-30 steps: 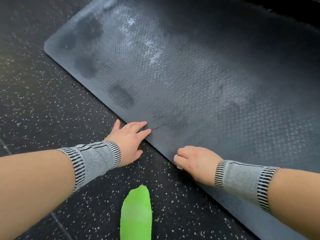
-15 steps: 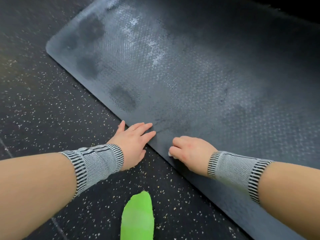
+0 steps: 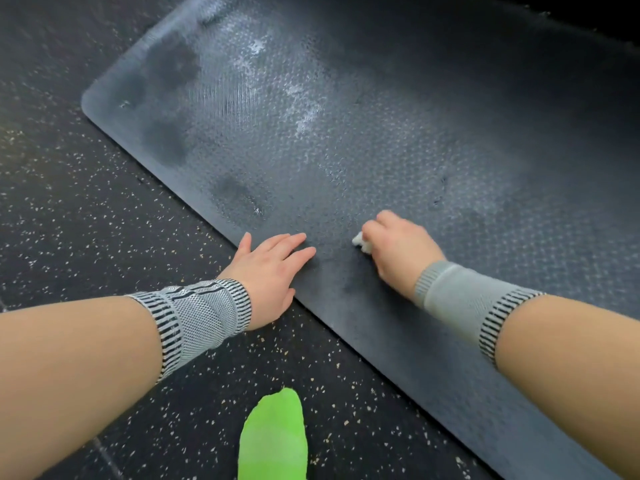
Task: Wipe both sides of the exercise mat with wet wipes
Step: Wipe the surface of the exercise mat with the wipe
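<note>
Right hand (image 3: 398,247) has advanced from the mat's near edge onto the exercise mat (image 3: 381,133), fingers curled around a wet wipe (image 3: 360,241). Left hand (image 3: 270,268) stays flat, bracing the edge. Wiping of this side is in progress.

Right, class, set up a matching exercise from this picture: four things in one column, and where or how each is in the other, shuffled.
1 left hand
2 right hand
3 wipe
4 green shape

a bunched in a fist
b on the speckled floor
c flat across the mat edge
d curled, on the mat

Pairs: 1c, 2d, 3a, 4b
</note>
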